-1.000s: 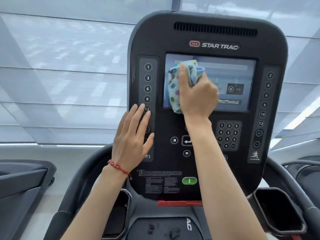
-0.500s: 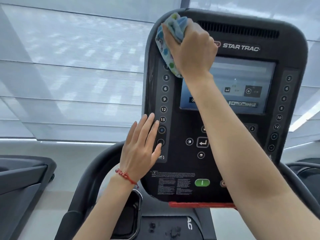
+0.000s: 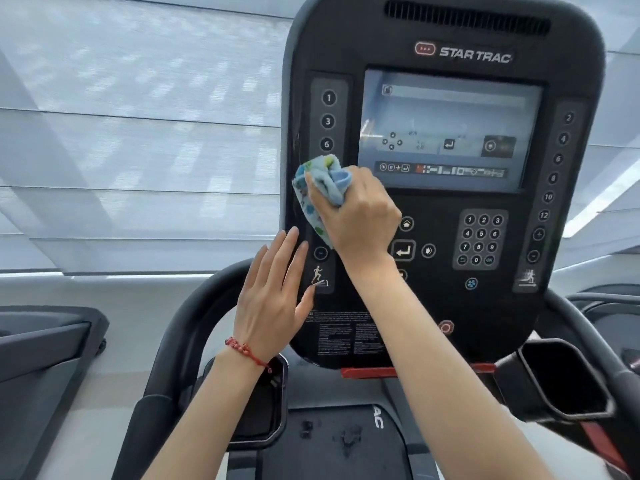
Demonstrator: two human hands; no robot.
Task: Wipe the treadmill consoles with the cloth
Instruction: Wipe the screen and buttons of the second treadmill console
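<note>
A black Star Trac treadmill console [image 3: 446, 39] fills the upper right, with a lit screen [image 3: 450, 129] in its middle and button strips down both sides. My right hand [image 3: 360, 213] grips a bunched light-blue cloth with coloured dots [image 3: 317, 188] and presses it on the left button strip, just left of the screen's lower corner. My left hand [image 3: 273, 292] is flat with its fingers spread against the console's lower left edge, a red cord bracelet on the wrist.
A numeric keypad [image 3: 481, 240] and arrow keys sit below the screen. Cup holders [image 3: 568, 382] flank the console, and curved black handrails [image 3: 180, 334] run down both sides. Another treadmill [image 3: 41, 358] stands at the left. Pale window blinds hang behind.
My right hand carried the cloth from the screen up to the console's top left corner, then down the left button strip. My left hand stayed on the console's lower left edge.
</note>
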